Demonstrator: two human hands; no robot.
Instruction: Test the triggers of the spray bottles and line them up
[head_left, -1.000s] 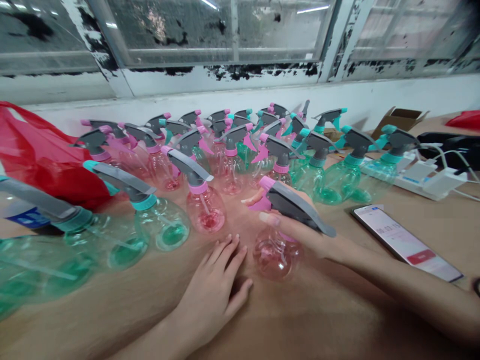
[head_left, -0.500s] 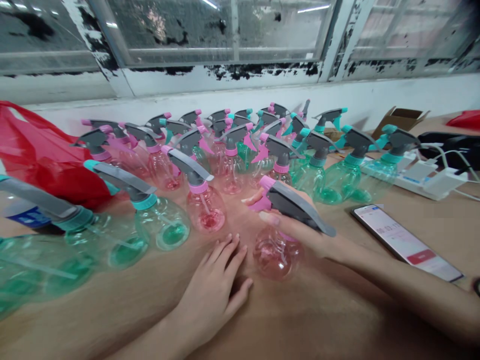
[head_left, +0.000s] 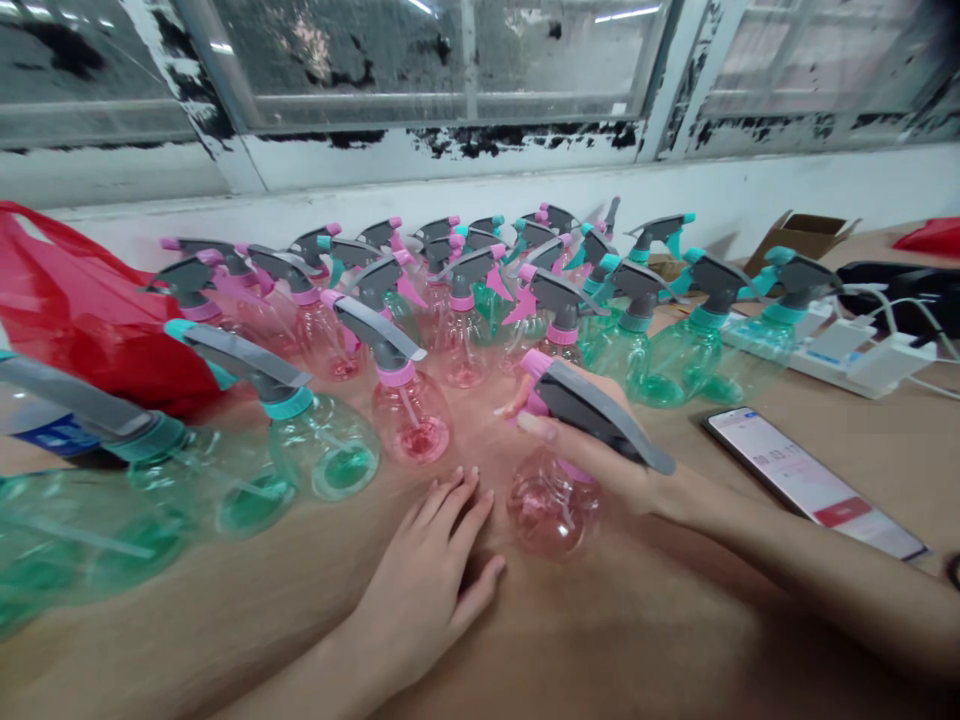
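Bench [head_left: 645,640]: brown surface, bare in the near strip around both forearms. Far side is closed off by a white wall under the windows.

Crowd of spray bottles [head_left: 465,300], pink and green with grey trigger heads, fills the middle and left. Nearest are a pink one [head_left: 409,415] and a green one [head_left: 322,450]. Red plastic bag [head_left: 82,320] lies at far left.

On the right, a phone [head_left: 810,480] lies flat and well apart from the bottles. Its screen shows digits and a red button, too blurred to read. White power strip [head_left: 832,355] sits behind it.

Pink spray bottle [head_left: 551,500] stands in front of the crowd: clear pink round body, pink collar and nozzle, grey trigger head.

Right hand [head_left: 607,470]: fingers wrapped round its neck under the head, thumb on top.

Left hand [head_left: 435,570]: flat on the bench just beside the bottle, fingers spread, holding nothing.
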